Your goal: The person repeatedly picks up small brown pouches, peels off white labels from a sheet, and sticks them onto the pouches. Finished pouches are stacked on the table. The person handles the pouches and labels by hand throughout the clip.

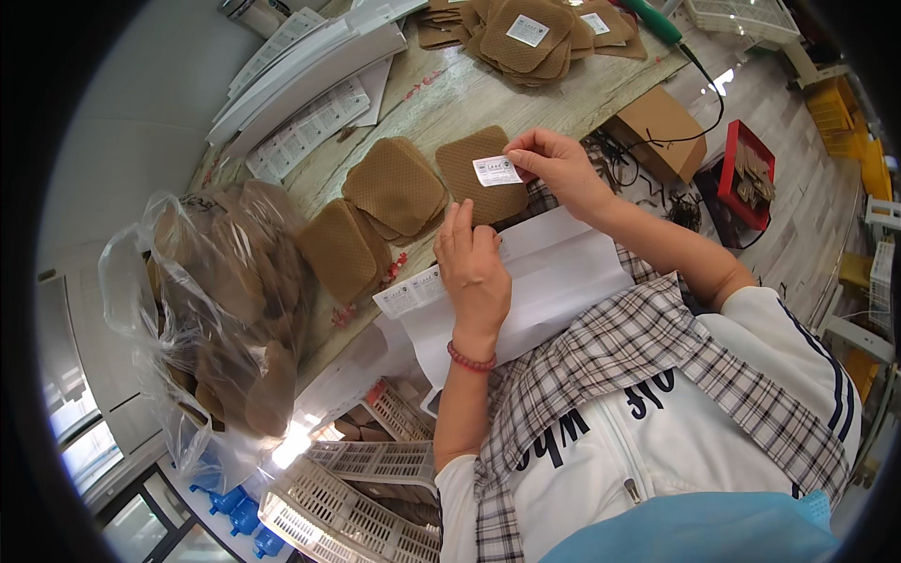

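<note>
A small white printed label [496, 171] is pinched between the thumb and finger of my right hand [566, 172]. It lies against a brown, rounded-corner textured pad [458, 152] near the table's front edge. My left hand [474, 274], with a red bead bracelet on its wrist, has its fingers stretched out at the pad's lower edge, and its palm is over a white label sheet [554, 272]. That sheet hangs over the table edge against my lap, with printed labels along its left end. Left of the pad are two stacks of similar pads [394, 188] [340, 249].
A clear plastic bag [235, 300] full of brown pads stands at the left. Across the table lie label sheets [305, 127] and a pile of labelled pads [526, 42]. A green-handled corded tool [654, 21] rests behind. White plastic crates [347, 511] stand below; a cardboard box [660, 131] sits right.
</note>
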The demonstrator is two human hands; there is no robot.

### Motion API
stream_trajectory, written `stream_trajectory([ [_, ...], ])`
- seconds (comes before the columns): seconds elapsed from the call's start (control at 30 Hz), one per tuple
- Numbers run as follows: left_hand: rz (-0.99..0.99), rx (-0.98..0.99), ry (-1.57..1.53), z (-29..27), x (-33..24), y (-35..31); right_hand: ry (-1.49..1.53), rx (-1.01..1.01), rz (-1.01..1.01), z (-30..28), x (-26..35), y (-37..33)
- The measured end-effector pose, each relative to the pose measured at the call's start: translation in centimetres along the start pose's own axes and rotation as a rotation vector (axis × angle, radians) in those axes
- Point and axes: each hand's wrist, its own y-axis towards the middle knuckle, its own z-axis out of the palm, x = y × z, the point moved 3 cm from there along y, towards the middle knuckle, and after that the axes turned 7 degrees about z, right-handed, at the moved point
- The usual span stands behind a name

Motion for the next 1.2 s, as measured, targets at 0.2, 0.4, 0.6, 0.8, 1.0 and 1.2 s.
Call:
stream_trajectory([
  [0.2,0.022,0.07,-0.032,1.3,0.6,0.0,-0.427,-0.151,-0.231,1.2,-0.5,1.6],
  [0.4,0.016,0.049,-0.049,1.5,0.6,0.0,-0.673,-0.28,-0.382,1.6,-0.9,1.5],
  [0.6,0.019,0.049,-0.046,1.6,0.5,0.1,-0.709,-0.312,-0.409,1.8,-0.9,1.3],
  [0.8,0.001,0.06,-0.067,1.6,0.4,0.1,-0.737,-0.322,-0.446,1.9,-0.7,1.1],
  [1.0,0.017,0.06,-0.035,1.6,0.5,0.3,-0.754,-0.325,-0.48,2.0,-0.7,1.1],
  [1.2,0.024,0.105,-0.003,1.8,0.4,0.4,-0.782,-0.332,-0.529,2.1,-0.5,0.8],
])
